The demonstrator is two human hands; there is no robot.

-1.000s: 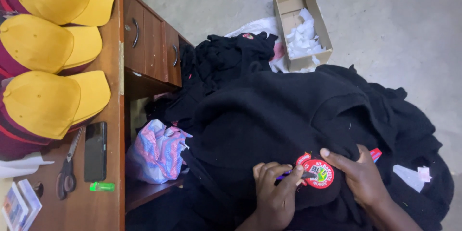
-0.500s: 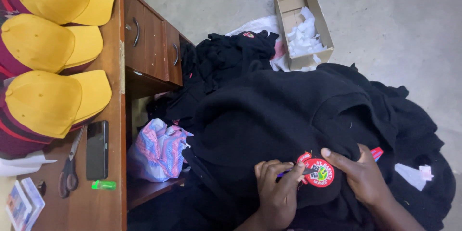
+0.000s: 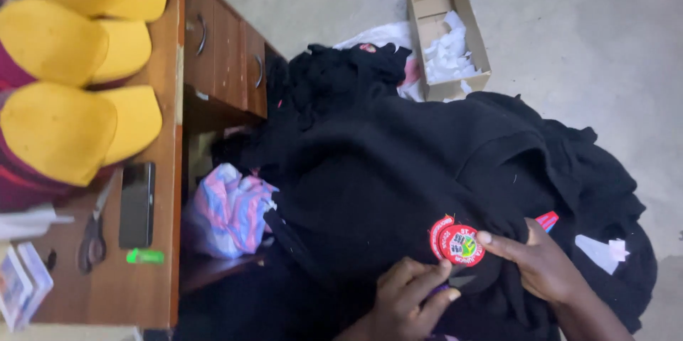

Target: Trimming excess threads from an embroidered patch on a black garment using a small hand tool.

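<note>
Round red badge (image 3: 461,244) between both hands, on black garment (image 3: 398,170)

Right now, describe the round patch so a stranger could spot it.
Start at the black garment pile right of the wooden desk. Near its lower edge, between both hands, lies the round red patch, the only bright disc on the black cloth.

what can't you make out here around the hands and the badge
Head view, the only one:
- Left hand: something thin and dark under the fingers, too small to identify.
- Right hand: wrist cut off by the bottom edge.
- Round red badge: design too small; black garment folds hide its edge.
- Cardboard box: white contents unclear.
</note>
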